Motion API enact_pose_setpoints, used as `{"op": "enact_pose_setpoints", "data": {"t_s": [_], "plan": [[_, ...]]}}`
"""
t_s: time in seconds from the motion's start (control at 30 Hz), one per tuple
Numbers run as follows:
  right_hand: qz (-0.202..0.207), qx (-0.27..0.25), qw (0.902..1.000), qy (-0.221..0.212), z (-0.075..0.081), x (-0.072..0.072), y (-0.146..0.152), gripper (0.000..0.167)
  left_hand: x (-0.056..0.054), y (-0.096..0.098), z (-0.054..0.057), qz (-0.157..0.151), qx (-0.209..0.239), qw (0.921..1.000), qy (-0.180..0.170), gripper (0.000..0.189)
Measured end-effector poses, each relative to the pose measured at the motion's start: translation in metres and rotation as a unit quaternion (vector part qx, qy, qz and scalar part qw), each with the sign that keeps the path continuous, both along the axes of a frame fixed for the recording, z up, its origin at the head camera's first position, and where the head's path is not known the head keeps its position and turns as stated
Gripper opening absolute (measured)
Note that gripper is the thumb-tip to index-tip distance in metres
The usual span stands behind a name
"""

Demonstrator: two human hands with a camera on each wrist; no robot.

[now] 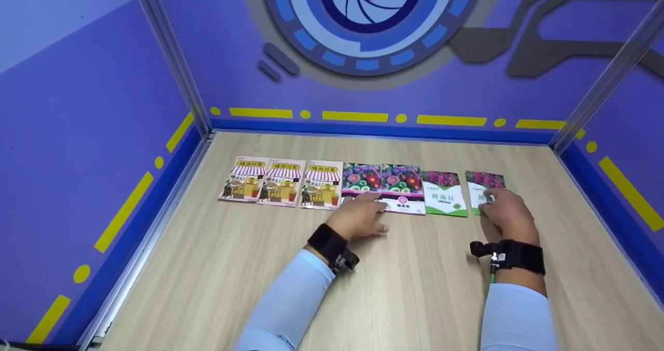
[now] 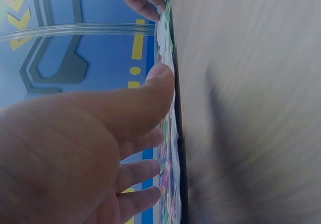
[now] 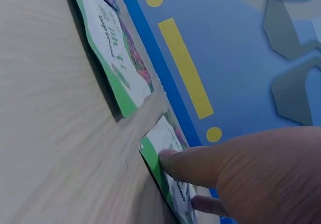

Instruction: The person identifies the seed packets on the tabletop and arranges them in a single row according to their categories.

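A row of flat seed packets lies on the table. My left hand (image 1: 358, 216), thumb held apart and fingers spread, reaches over the lower part of the two purple-flower packets (image 1: 403, 185). In the left wrist view its fingertips are beside the packets' edge. To the right lies a green-and-white packet (image 1: 444, 195). Past a small gap is a second green-and-white packet (image 1: 480, 182), where my right hand (image 1: 508, 213) rests its thumb and fingertips on the face. The right wrist view shows that thumb (image 3: 173, 158) pressing near the green edge.
Three pink packets with a striped awning (image 1: 320, 185) form the left end of the row. The wooden table (image 1: 404, 289) is bounded by blue-purple panels (image 1: 218, 71) with metal corner posts (image 1: 174, 55). Each wrist wears a black strap with a camera.
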State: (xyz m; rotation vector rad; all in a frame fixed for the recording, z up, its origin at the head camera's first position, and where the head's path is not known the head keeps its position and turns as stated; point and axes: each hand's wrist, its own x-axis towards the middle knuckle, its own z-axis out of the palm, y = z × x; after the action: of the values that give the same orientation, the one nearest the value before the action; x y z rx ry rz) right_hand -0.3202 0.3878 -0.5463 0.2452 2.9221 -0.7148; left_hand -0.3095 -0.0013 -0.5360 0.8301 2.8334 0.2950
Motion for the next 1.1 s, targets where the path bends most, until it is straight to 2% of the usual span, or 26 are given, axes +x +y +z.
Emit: {"op": "enact_pose_setpoints", "data": {"t_s": [0.23, 0.53, 0.77, 1.1], "plan": [[0.004, 0.001, 0.9997, -0.024, 0.0059, -0.0004, -0.0043, 0.054, -0.0011, -0.0006, 0.0020, 0.001, 0.000, 1.0000, -0.003, 0.069], [0.010, 0.007, 0.9997, -0.021, 0.0066, -0.0028, -0.0095, 0.052, -0.0016, -0.0009, 0.0024, 0.005, -0.002, 1.0000, 0.002, 0.067], [0.014, 0.019, 0.9995, -0.021, 0.0070, -0.0021, -0.0080, 0.052, 0.0003, -0.0001, 0.0035, -0.004, -0.004, 1.0000, 0.005, 0.067], [0.009, -0.001, 0.9998, -0.015, 0.0042, -0.0039, -0.0096, 0.051, -0.0001, 0.0002, 0.0047, -0.001, -0.007, 1.0000, -0.004, 0.068]]}}
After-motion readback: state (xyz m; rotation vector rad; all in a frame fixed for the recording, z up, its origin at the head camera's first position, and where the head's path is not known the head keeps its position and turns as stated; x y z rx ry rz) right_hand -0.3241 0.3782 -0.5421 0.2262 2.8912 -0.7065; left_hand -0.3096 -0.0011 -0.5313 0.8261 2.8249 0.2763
